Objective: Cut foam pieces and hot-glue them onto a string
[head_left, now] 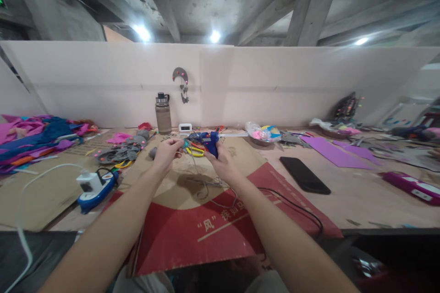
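My right hand point(223, 162) is wrapped round the handle of a blue hot glue gun point(212, 143), whose front end points left toward my other hand. My left hand point(168, 154) is closed in a pinch, with a small teal piece point(186, 143) at its fingertips; its exact kind is too small to make out. A thin grey string point(196, 165) hangs below the fingertips and trails in loops over the cardboard point(165, 196). Just behind the hands lies a yellow-handled tool point(195, 151), partly covered by the glue gun.
A bottle point(163, 114) and a small white clock point(185, 127) stand by the partition. Grey felt pieces point(129, 149) and a blue power strip point(98, 194) lie left. Rightward are a filled bowl point(261, 141), a black phone point(304, 175) and purple sheets point(335, 152). A black cable point(295, 203) crosses the red cardboard.
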Motion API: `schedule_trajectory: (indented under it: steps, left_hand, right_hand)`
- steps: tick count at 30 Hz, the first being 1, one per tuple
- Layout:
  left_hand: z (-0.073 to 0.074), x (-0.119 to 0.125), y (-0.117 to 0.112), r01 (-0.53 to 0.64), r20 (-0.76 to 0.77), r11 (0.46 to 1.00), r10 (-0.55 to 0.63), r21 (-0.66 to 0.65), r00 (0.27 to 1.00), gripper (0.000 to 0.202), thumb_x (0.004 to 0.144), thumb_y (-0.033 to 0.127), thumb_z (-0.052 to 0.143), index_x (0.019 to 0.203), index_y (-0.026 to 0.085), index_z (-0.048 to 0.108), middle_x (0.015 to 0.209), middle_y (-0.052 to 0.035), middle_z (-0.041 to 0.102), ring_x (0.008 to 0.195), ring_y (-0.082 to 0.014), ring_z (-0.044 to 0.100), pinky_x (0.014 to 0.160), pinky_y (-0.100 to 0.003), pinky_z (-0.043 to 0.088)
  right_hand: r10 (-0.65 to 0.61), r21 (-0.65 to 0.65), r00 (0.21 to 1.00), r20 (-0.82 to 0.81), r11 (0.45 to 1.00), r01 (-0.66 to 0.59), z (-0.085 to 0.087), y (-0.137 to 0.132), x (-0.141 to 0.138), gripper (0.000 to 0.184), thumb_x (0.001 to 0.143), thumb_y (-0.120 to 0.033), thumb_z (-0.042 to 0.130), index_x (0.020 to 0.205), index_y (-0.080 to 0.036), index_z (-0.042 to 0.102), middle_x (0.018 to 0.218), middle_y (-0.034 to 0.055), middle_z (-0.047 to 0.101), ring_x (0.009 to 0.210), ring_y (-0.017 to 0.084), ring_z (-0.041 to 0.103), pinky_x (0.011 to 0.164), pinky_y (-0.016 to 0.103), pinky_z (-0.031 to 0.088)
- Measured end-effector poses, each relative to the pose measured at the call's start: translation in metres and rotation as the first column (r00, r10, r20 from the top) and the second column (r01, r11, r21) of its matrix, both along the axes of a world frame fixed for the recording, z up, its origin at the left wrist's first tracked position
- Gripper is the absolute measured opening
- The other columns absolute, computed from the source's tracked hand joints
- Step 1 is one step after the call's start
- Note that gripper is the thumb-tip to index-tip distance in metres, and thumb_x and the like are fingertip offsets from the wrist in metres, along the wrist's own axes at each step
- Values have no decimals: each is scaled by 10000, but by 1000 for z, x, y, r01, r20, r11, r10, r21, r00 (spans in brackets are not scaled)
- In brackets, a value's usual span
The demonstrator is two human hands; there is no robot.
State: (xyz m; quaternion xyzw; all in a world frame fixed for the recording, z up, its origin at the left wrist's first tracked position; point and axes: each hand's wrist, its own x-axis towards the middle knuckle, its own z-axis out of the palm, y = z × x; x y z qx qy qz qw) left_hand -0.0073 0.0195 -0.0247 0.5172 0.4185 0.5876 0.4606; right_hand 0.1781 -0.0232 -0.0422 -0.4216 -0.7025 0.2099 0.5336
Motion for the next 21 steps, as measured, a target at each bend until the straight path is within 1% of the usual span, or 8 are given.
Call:
schedule_trajectory:
  steps: [9,14,18,21]
  left_hand:
    - [1,0,-1,-10,-2,1000,10,8,1000,269,542,328,731,646,126,587,522,23,514,447,-61,451,401,-176,316]
    - [3,1,-3,-15,5,1000,15,4,1000,266,532,323,730,614,127,570,503,24,505,434,-58,438,395,-176,306]
    - [2,1,-2,-8,3,1000,8,10,1000,282,532,330,733,639,125,573,523,30,503,445,-57,444,398,-172,307]
    - [1,0,-2,-10,-13,1000,10,17,1000,295,544,344,728,670,121,582,557,27,514,466,-59,459,407,-172,315]
  right_hand:
    - [-22,33,999,32,999,21,0,-1,1,396,811,-269,484,1196,-178,464,997,70,608,864,197,556,813,329,414]
    - [-15,28,999,35,1000,14,1,-1,1,393,808,-255,484,1191,-175,466,1010,72,606,881,195,556,821,323,412]
    - [-36,18,999,39,999,35,0,1,0,379,805,-260,488,1174,-174,476,1013,75,609,878,196,560,817,329,416]
    - [-42,19,997,72,999,41,0,1,1,365,803,-259,488,1159,-177,485,991,72,616,860,196,566,799,330,428]
